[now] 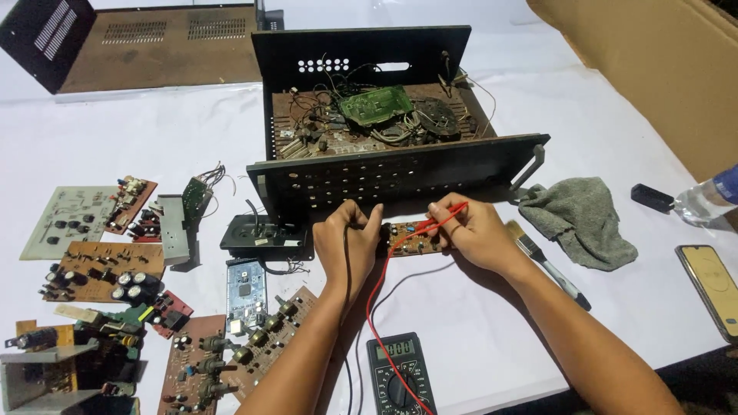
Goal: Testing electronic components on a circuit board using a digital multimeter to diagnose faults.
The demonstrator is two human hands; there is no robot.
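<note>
My right hand (469,230) grips a red multimeter probe (446,216), its tip pressed on a small brown circuit board (407,237) lying on the white table. My left hand (346,234) is closed around a black probe whose black lead (345,292) runs down my wrist; it rests at the board's left end. Both leads, red (377,307) and black, trail back to a dark digital multimeter (400,376) near the front edge. Just behind my hands stands an open black metal chassis (400,173) with wiring and a green board inside.
Several loose circuit boards (100,269) lie at the left. A paintbrush (547,265), grey cloth (584,219), small black block (652,198), plastic bottle (711,198) and phone (711,284) sit at the right. A rusty cover panel (154,46) lies far left; cardboard (661,69) far right.
</note>
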